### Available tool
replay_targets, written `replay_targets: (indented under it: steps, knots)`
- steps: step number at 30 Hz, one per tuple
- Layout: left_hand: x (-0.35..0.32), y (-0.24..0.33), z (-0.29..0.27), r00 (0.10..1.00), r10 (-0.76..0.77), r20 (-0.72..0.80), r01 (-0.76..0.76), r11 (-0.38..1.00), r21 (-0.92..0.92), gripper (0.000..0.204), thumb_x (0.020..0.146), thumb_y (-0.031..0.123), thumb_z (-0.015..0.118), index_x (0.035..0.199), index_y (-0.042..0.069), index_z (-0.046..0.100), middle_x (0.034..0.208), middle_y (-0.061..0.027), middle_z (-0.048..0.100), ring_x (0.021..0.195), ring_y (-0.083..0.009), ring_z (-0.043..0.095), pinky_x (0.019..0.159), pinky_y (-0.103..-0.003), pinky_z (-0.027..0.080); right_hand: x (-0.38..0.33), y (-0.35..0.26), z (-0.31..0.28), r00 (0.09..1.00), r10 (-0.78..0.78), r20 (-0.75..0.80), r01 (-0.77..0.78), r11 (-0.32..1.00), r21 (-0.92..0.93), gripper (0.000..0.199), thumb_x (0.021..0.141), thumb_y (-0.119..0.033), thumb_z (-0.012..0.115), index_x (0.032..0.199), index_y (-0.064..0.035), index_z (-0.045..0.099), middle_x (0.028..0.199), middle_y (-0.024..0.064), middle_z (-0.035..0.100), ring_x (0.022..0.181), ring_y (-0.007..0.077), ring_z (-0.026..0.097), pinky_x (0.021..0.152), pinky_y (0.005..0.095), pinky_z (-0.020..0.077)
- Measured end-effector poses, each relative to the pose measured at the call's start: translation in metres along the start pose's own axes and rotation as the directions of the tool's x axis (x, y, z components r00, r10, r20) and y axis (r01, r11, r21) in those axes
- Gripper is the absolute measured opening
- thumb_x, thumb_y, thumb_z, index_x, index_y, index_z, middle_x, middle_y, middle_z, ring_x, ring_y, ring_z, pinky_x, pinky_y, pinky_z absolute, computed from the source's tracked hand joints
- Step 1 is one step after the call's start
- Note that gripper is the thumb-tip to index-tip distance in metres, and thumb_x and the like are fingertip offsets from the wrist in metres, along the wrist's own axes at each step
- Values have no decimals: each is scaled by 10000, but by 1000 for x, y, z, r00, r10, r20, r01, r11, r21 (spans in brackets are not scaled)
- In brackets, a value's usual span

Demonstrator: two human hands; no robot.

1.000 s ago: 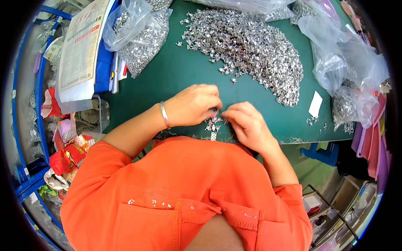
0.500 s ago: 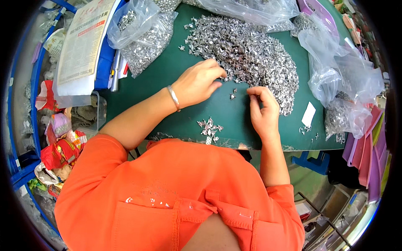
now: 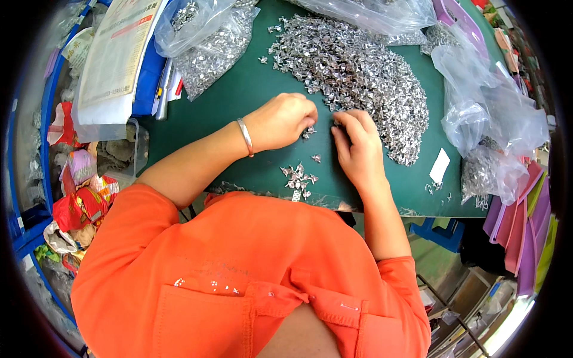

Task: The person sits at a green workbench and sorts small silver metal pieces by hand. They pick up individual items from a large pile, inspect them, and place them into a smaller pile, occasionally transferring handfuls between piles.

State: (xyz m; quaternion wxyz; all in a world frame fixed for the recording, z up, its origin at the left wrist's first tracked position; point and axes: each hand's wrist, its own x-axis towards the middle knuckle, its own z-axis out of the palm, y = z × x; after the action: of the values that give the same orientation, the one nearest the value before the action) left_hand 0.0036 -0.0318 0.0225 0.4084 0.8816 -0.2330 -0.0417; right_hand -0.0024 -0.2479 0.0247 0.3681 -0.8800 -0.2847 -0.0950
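Head view: step in hand judged to be picking small metal pieces (image 3: 309,132) by fingertip beside the heap (image 3: 370,77); next move likely calls for a light, exact pinch. Left hand (image 3: 282,122): fingers curled, pieces right at the fingertips; pinched or merely touched, cannot tell. Right hand (image 3: 362,148): thumb and forefinger bent near the heap's edge, hold unclear. Loose piece (image 3: 316,158) apart from both hands, just beside a cluster (image 3: 296,177) on the green table (image 3: 418,190)
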Motion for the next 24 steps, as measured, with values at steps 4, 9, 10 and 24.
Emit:
replay_targets:
  steps: [4,9,10,24]
  knots:
    - [-7,-1,-10,984,-163,-76,156,984,-91,97,934,36,627,994,-5,691,904,-116,668,724,-197,680,655,-327,540,-3,1,-5,993,112,42,-114,992,51,111,841,2,703,947,-25,682,915,114,671,869,325,652,781,412,528]
    - [-19,-4,-13,996,-81,-44,77,992,-103,101,915,13,635,1007,-9,672,916,-115,652,728,-189,664,660,-320,536,-16,-11,-24,949,41,312,-121,963,241,69,850,3,707,914,-20,692,922,121,687,889,314,666,767,379,538]
    - [-21,3,-13,999,-53,-7,52,994,-92,107,909,6,638,1012,-9,665,917,-116,647,732,-192,662,662,-321,534,-18,-14,-23,945,44,325,-137,953,269,103,856,15,688,954,-17,690,933,122,671,884,330,658,771,391,537]
    - [-39,12,11,995,98,32,-97,995,-15,124,831,57,714,924,39,634,899,-127,609,874,-339,623,769,-417,506,-7,-9,-2,954,-148,259,106,980,170,194,806,8,709,991,-38,675,940,106,642,864,322,621,781,420,517]
